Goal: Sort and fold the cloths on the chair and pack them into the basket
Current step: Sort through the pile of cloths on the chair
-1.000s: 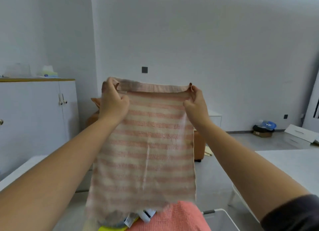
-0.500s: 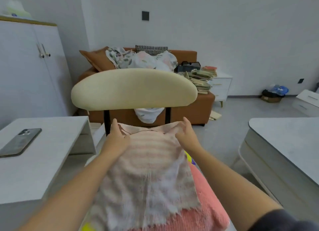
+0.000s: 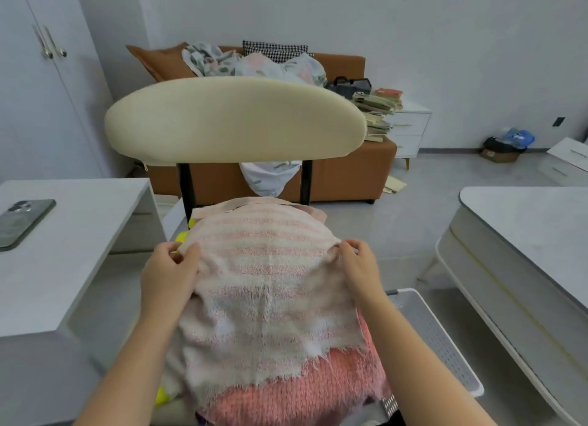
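Pink-and-cream striped cloth [image 3: 270, 282] lies spread over the heap on the chair [image 3: 235, 120], its long axis running straight away from me, with the hemmed end toward the backrest and the frayed end nearest me over a coral knitted cloth [image 3: 302, 390]. I see the left hand [image 3: 168, 273] pinching its left edge and the right hand [image 3: 359, 266] pinching its right edge, fingers curled on the fabric. The white perforated basket [image 3: 436, 333] sits just right of the chair
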{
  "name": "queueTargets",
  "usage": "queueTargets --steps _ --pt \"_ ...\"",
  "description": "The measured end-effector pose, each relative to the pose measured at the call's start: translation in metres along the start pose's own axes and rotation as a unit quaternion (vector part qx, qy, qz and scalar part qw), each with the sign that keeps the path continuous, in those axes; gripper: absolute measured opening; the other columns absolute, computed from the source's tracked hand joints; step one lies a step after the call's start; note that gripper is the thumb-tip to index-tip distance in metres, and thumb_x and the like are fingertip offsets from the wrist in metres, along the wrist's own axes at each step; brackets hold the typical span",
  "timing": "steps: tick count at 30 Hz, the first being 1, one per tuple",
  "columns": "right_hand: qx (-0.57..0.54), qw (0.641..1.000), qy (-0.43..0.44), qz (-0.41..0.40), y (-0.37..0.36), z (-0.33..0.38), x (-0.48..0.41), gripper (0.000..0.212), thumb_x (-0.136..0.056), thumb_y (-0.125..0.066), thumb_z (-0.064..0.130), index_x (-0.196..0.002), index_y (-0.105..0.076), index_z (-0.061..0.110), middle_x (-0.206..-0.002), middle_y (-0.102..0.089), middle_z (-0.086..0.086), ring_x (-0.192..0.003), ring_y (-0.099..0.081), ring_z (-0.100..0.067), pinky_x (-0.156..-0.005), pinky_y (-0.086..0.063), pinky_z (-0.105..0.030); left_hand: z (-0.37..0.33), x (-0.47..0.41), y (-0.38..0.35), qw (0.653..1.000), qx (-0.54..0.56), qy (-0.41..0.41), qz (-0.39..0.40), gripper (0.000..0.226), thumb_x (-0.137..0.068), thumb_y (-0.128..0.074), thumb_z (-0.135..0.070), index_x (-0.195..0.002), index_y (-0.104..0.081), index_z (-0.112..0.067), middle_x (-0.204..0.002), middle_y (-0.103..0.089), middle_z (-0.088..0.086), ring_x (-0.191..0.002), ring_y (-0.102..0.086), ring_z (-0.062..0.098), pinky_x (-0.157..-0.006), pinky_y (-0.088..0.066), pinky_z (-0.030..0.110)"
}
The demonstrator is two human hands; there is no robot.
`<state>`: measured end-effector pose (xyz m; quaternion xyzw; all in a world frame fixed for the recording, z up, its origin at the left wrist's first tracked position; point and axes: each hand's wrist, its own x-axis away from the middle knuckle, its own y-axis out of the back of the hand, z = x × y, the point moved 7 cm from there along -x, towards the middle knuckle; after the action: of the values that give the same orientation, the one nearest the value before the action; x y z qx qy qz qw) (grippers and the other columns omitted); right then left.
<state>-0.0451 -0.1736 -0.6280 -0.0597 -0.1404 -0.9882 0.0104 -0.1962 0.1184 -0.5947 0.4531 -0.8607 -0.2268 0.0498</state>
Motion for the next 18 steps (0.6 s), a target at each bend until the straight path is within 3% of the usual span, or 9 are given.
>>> queueTargets --steps 4,9,11,13,15,18 --pt "-0.107 0.992 -0.036 0.060 0.001 -0.003 0.007 0.026 -0.089 -0.059 0.028 -0.114 -0.058 0.022 -0.113 -0.061 -0.001 -0.095 -0.063 -0.021 -0.079 -0.056 -0.041 0.014 -0.006 -0.005 0.989 0.109 0.084 0.051 0.034 -0.087 -0.058 -0.044 -0.077 -0.062 -0.012 -0.078 -0.063 0.004 -0.079 -0.057 0.025 -0.072 -0.042 0.036" --pt "-0.212 0.971 -0.023 0.106 -0.002 0.004 0.005 0.023 -0.092 -0.060 0.022 -0.115 -0.061 0.026 -0.101 -0.071 -0.003 -0.086 -0.071 -0.019 -0.063 -0.056 -0.032 0.030 -0.016 -0.007 0.957 0.205 0.183 0.094 0.047 -0.076 -0.064 -0.060 -0.098 -0.071 -0.019 -0.095 -0.071 0.003 -0.089 -0.066 0.026 -0.082 -0.051 0.041" --pt "-0.221 0.968 -0.014 0.118 -0.004 0.005 0.005 0.020 -0.094 -0.058 0.015 -0.111 -0.064 0.024 -0.096 -0.073 0.001 -0.082 -0.071 -0.015 -0.062 -0.055 -0.028 0.030 -0.015 -0.010 0.954 0.209 0.177 0.119 0.048 -0.077 -0.066 -0.057 -0.101 -0.070 -0.017 -0.095 -0.071 0.002 -0.087 -0.067 0.024 -0.074 -0.052 0.035" --pt "-0.228 0.965 -0.004 0.126 -0.004 0.005 0.005 0.021 -0.094 -0.056 0.010 -0.108 -0.065 0.022 -0.092 -0.074 0.005 -0.079 -0.071 -0.011 -0.062 -0.055 -0.025 0.027 -0.013 -0.011 0.950 0.228 0.166 0.137 0.034 -0.081 -0.068 -0.045 -0.095 -0.070 -0.014 -0.091 -0.071 0.003 -0.083 -0.066 0.021 -0.066 -0.048 0.031" --pt "-0.251 0.961 -0.002 0.120 -0.001 0.005 0.006 0.023 -0.094 -0.055 0.008 -0.107 -0.066 0.022 -0.090 -0.074 0.006 -0.079 -0.070 -0.010 -0.062 -0.055 -0.024 0.025 -0.012 -0.009 0.941 0.268 0.154 0.136 0.018 -0.083 -0.067 -0.033 -0.082 -0.066 -0.015 -0.087 -0.069 0.003 -0.082 -0.062 0.020 -0.069 -0.048 0.031" --pt "-0.280 0.956 -0.001 0.092 0.007 0.003 0.007 0.025 -0.093 -0.055 0.005 -0.105 -0.067 0.022 -0.092 -0.074 0.003 -0.079 -0.069 -0.010 -0.064 -0.056 -0.024 0.027 -0.014 -0.002 0.933 0.309 0.138 0.123 0.017 -0.085 -0.067 -0.029 -0.077 -0.058 -0.017 -0.088 -0.065 0.004 -0.091 -0.057 0.023 -0.081 -0.047 0.037"
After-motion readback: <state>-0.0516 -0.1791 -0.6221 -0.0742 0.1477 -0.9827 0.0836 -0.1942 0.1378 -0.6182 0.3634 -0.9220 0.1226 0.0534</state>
